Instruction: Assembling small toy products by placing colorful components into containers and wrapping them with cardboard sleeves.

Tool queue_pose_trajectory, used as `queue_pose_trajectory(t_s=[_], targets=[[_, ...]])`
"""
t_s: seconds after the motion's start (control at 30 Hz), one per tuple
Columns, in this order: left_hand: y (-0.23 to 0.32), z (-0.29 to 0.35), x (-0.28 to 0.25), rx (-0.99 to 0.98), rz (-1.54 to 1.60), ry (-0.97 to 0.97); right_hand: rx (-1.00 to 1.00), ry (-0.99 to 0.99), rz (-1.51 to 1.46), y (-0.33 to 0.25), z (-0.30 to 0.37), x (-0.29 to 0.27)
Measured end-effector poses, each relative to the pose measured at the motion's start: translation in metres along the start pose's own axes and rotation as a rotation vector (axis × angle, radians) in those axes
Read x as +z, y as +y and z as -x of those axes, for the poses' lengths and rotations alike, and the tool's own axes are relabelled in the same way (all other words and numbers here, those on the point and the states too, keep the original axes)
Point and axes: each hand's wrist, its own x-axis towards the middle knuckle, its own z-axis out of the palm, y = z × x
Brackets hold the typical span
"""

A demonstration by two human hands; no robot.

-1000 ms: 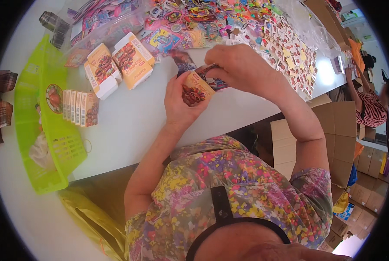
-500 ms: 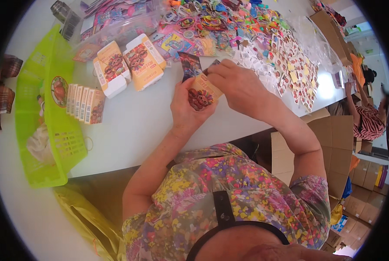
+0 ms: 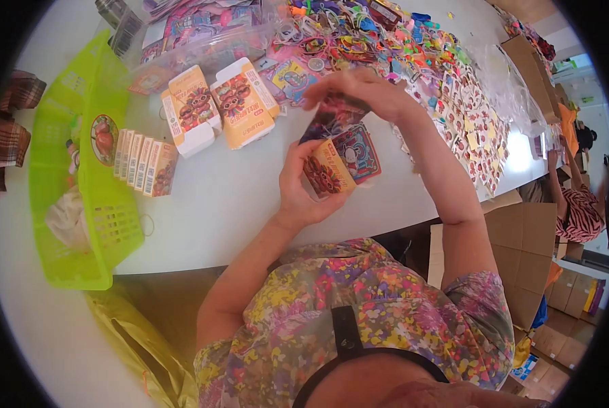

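Note:
My left hand [image 3: 306, 194] is closed around a small yellow-orange carton [image 3: 330, 167] with a red cartoon figure on its front. Out of the carton's upper side stands a dark, shiny packet [image 3: 333, 117]. A blue card with a red border [image 3: 363, 154] shows along the carton's right side. Over the packet's top my right hand [image 3: 369, 94] is stretched out, fingers apart and slightly smeared by motion. Its palm side is hidden, and whether it touches the packet is unclear.
Two flattish yellow cartons [image 3: 244, 104] lie left of my hands, near a row of several small cartons [image 3: 145, 163]. A green basket [image 3: 117, 234] stands at far left. Behind are a clear bin [image 3: 206, 60], heaped trinkets [image 3: 359, 44] and stickers [image 3: 471, 126]. Another person [image 3: 580, 211] is at right.
My right hand has lifted off the carton and opened above the packet. The blue card now shows at the carton's side. My left hand, with the carton, has shifted slightly right and nearer.

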Motion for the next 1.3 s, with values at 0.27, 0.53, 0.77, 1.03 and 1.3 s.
queue_pose_trajectory(t_s=[0.27, 0.53, 0.77, 1.03, 1.3], targets=[[0.001, -0.004, -0.001, -0.111, -0.052, -0.047, -0.473, 0.311, 0.480, 0.041, 0.035, 0.020], [-0.007, 0.001, 0.000, -0.157, 0.134, -0.049, -0.217, 0.560, 0.273, 0.054, 0.057, 0.043], [0.006, -0.002, 0.013, -0.195, -0.054, 0.132, -0.313, 0.587, 0.301, -0.023, 0.115, 0.047], [-0.012, 0.003, 0.011, 0.062, -0.437, 0.134, -0.257, 0.445, 1.097, -0.004, 0.107, 0.065], [-0.008, 0.003, 0.012, 0.022, -0.453, 0.179, -0.372, 0.407, 0.871, -0.010, 0.101, 0.075]])
